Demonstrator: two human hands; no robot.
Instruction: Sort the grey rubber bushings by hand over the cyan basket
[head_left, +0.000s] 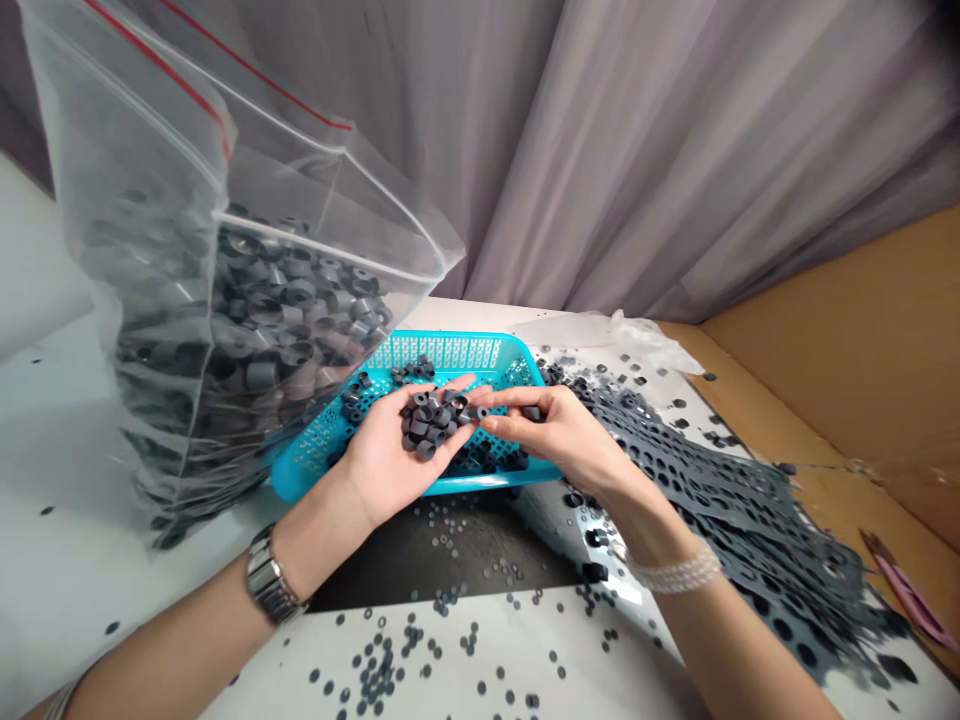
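My left hand (pixel 386 440) is palm up with its fingers stretched out, cupping a heap of small dark grey rubber rings (pixel 433 422). At the fingertips of that palm, my right hand (pixel 555 430) pinches one grey ring (pixel 482 412) between thumb and forefinger. Another dark piece (pixel 532 412) shows by its curled fingers. Both hands are above a blue perforated plastic basket (pixel 465 487), which has more dark rings inside. Left of the basket stands a large clear zip bag (pixel 217 300), filled with similar grey rings.
Punched dark rubber sheets (pixel 720 510) lie on the right side of the white table (pixel 247 670). Small discs (pixel 375 670) are scattered in front. Crumpled clear plastic (pixel 652 340) lies behind. A pink-handled tool (pixel 907 590) rests by the cardboard (pixel 847 330); a grey curtain (pixel 600 150) hangs behind.
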